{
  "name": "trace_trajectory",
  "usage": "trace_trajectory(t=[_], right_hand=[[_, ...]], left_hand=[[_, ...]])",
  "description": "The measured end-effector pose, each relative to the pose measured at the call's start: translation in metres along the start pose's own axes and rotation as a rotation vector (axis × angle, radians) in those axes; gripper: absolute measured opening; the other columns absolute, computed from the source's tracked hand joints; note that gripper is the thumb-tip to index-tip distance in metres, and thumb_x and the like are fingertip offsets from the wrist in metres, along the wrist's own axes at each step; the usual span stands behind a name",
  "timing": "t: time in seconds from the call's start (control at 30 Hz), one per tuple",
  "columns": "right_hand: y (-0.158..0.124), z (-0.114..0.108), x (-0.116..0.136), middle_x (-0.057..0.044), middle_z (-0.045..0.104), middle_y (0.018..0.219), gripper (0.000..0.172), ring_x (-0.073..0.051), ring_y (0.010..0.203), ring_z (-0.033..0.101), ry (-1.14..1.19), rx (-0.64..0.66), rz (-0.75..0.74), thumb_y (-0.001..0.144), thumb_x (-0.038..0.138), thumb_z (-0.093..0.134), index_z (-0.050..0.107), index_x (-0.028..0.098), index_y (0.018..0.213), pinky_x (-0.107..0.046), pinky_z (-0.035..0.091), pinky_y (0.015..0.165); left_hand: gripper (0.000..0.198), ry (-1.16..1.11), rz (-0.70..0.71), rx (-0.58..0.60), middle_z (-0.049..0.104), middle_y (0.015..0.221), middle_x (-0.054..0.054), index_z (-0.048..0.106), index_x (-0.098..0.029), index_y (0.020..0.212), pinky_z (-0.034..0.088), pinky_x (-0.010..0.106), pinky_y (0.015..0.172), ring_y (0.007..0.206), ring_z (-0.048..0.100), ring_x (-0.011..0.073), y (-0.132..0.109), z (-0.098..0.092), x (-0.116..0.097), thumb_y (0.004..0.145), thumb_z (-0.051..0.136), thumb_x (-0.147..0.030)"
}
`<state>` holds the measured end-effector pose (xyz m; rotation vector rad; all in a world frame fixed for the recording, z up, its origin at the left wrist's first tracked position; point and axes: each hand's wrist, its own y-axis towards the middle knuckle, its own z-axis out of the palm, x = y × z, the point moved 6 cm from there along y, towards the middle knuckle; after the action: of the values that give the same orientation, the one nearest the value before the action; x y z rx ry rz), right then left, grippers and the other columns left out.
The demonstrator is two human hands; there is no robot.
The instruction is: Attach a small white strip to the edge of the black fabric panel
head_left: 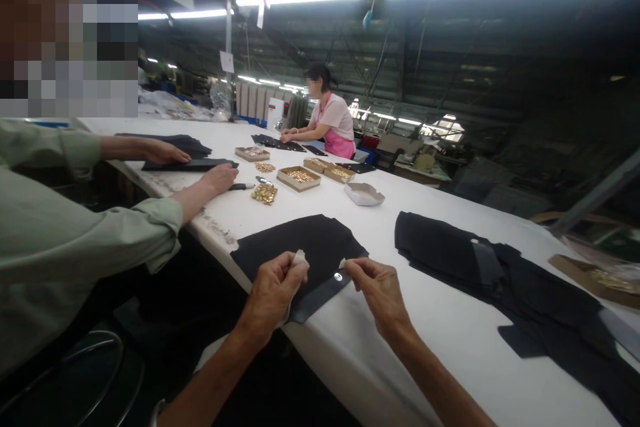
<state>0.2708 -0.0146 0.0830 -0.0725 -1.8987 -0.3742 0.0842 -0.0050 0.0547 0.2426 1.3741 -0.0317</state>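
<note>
- Pinching pale scrap (300,257) in left hand (275,287), over cloth (315,235)
- Pinching tiny bit (343,263) in right hand (379,287), beside disc (338,277)
- Hiding some cloth behind left hand, leaving bit hard to identify

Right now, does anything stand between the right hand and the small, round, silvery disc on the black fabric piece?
Only the small whitish scrap pinched in the right hand itself, close beside the disc; nothing else visible stands between them.

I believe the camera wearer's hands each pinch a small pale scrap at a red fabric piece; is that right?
The fabric piece is black, not red, as the head view shows; the left hand and right hand each pinch a pale scrap.
</note>
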Motion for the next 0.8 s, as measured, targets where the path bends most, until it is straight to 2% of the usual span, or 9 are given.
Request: trace_trajectory(t=[0.07,0.13,0.2,0.3,0.4,0.53,0.67,0.8], right_hand=[[0.004,-0.011,-0.001,0.001,0.056,0.057,0.024,-0.01,0.056,0.042,-0.103,0.063,-0.014,0.075,0.037,0.067,0.073,0.015,0.069,-0.025,0.032,0.056],[0.006,-0.015,-0.002,0.001,0.057,0.058,0.023,-0.011,0.058,0.044,-0.188,0.11,-0.026,0.076,0.034,0.064,0.074,0.015,0.069,-0.025,0.032,0.057],[0.007,-0.014,-0.004,0.0,0.061,0.06,0.023,-0.012,0.06,0.048,-0.252,0.157,-0.039,0.077,0.032,0.062,0.074,0.014,0.07,-0.025,0.033,0.058],[0.006,-0.006,-0.008,-0.003,0.066,0.066,0.025,-0.015,0.065,0.055,-0.317,0.21,-0.074,0.079,0.032,0.059,0.074,0.015,0.07,-0.026,0.037,0.061],[0.006,-0.002,-0.011,-0.004,0.069,0.068,0.025,-0.016,0.066,0.057,-0.368,0.219,-0.119,0.081,0.032,0.058,0.074,0.015,0.071,-0.027,0.037,0.063],[0.009,-0.001,-0.015,-0.003,0.069,0.068,0.025,-0.015,0.064,0.057,-0.403,0.209,-0.163,0.083,0.03,0.057,0.073,0.015,0.072,-0.026,0.037,0.062],[0.009,0.0,-0.018,-0.002,0.069,0.068,0.027,-0.015,0.065,0.059,-0.397,0.19,-0.166,0.086,0.031,0.054,0.072,0.016,0.072,-0.025,0.039,0.061],[0.005,0.002,-0.017,-0.003,0.069,0.068,0.025,-0.015,0.064,0.06,-0.414,0.144,-0.16,0.085,0.028,0.055,0.072,0.016,0.071,-0.024,0.04,0.061]], left_hand=[[0.026,0.116,0.014,0.123,0.042,0.066,-0.006,0.054,-0.016,0.072,0.027,0.021,0.058,0.061,0.035,0.0073,-0.004,-0.001,-0.011,0.084,0.06,-0.038],[0.018,0.299,0.089,0.232,0.046,0.074,-0.004,0.055,-0.017,0.074,0.033,0.022,0.066,0.07,0.042,0.0087,-0.009,0.002,-0.023,0.086,0.058,-0.03],[0.012,0.473,0.187,0.333,0.051,0.086,-0.002,0.055,-0.018,0.076,0.037,0.023,0.078,0.082,0.049,0.0105,-0.015,0.01,-0.032,0.087,0.052,-0.021],[0.012,0.565,0.263,0.43,0.057,0.103,0.001,0.055,-0.019,0.078,0.04,0.025,0.091,0.098,0.055,0.0126,-0.021,0.024,-0.033,0.085,0.047,-0.012],[0.013,0.653,0.291,0.441,0.06,0.12,0.004,0.055,-0.018,0.079,0.04,0.029,0.103,0.113,0.056,0.0159,-0.021,0.032,-0.021,0.082,0.046,-0.01],[0.022,0.788,0.328,0.438,0.058,0.131,0.006,0.06,-0.016,0.097,0.036,0.038,0.113,0.124,0.05,0.0208,-0.019,0.036,-0.004,0.082,0.044,-0.013],[0.024,0.849,0.288,0.426,0.056,0.134,0.006,0.062,-0.017,0.096,0.037,0.034,0.114,0.126,0.049,0.0179,-0.017,0.035,0.005,0.081,0.044,-0.011],[0.028,0.935,0.305,0.439,0.054,0.138,0.002,0.062,-0.017,0.101,0.033,0.038,0.118,0.129,0.047,0.0185,-0.017,0.04,0.003,0.08,0.044,-0.011]])
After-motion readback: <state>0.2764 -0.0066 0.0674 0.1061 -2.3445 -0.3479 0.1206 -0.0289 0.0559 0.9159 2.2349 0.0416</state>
